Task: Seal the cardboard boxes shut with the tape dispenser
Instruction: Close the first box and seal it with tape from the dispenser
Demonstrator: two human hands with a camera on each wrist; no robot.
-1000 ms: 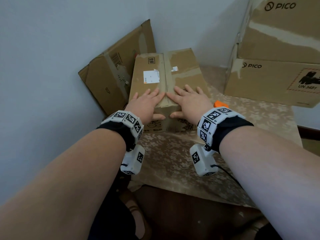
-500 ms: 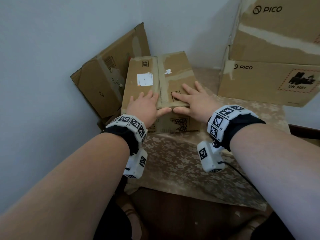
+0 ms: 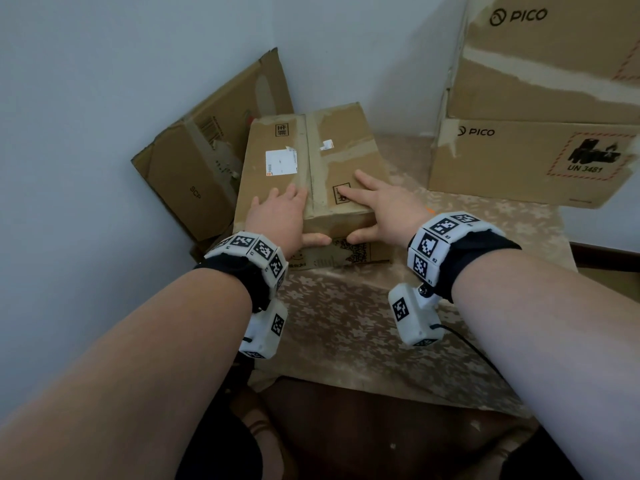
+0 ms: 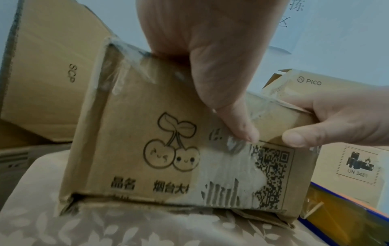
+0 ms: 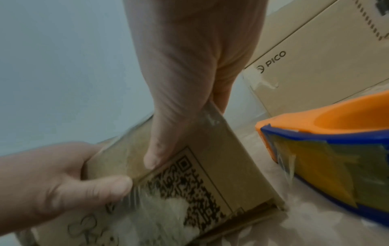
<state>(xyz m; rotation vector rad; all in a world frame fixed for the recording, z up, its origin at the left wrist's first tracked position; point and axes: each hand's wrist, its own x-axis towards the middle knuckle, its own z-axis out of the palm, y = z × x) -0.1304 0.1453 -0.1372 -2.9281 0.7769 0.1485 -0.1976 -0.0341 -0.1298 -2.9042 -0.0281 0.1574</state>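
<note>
A small cardboard box (image 3: 332, 133) with a taped centre seam stands on the table. My left hand (image 3: 277, 220) lies on its top left of the seam, thumb (image 4: 242, 129) pressed on the front face beside the cherry print. My right hand (image 3: 384, 209) lies on the top to the right, thumb (image 5: 153, 159) on the front above the QR code. Each hand pinches the top front edge. The orange and blue tape dispenser (image 5: 328, 149) sits on the table just right of the box, with no hand on it. Only an orange sliver of the dispenser (image 3: 430, 210) shows in the head view.
A flattened carton (image 3: 194, 174) leans on the wall behind and left of the box. Two large PICO boxes (image 3: 519, 157) are stacked at the right rear. The floral tablecloth (image 3: 346, 323) runs to the near edge, with dark floor below.
My hands have moved apart from the seam along the box's front edge, the right one further right. The head view has shifted, and my right wrist now hides most of the dispenser.
</note>
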